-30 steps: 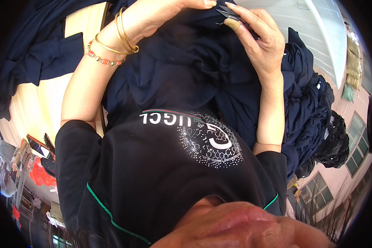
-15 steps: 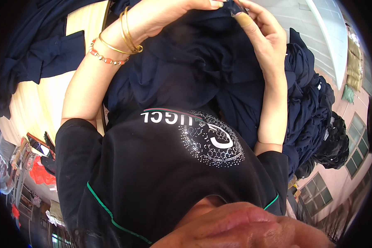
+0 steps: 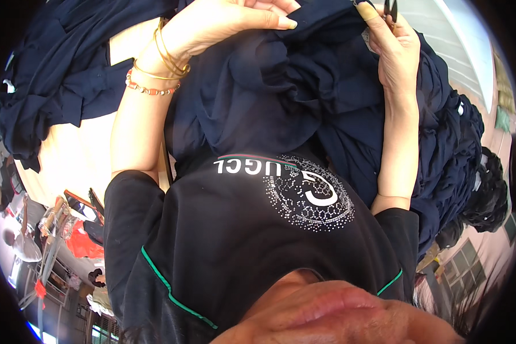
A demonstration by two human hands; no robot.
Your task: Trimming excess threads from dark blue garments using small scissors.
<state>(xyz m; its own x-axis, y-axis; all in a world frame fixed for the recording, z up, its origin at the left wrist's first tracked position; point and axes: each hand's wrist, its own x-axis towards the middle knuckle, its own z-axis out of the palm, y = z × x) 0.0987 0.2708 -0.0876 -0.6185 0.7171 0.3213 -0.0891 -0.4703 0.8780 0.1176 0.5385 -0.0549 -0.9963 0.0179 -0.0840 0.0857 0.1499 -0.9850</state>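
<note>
Navy-blue cloth (image 3: 235, 86) lies in loose folds before me and rises toward both hands. My left hand (image 3: 229, 20) is at its upper edge, fingers stretched, with the thumb apart from them and its tip beside the fabric. My right hand (image 3: 393, 54) is closed around small dark thread snips (image 3: 391, 10); two pointed blades stick up past the fingers, and the rest is hidden in the hand. A yellow covering wraps the right thumb, whose tip meets the cloth's edge. Gold bangles and a beaded bracelet circle my left wrist.
At the left, more navy cloth (image 3: 69, 74) hangs over a pale wooden tabletop (image 3: 80, 152). Heaped dark garments (image 3: 441, 166) bulge at the right, beside my forearm. Lower left are a red plastic bag (image 3: 85, 241) and a rack. A window (image 3: 461, 269) shows at the lower right.
My hands were close together at the top; now the right one has moved right and slightly down, with the snips' blades showing. Cloth stretches between them. The whole view has shifted a little.
</note>
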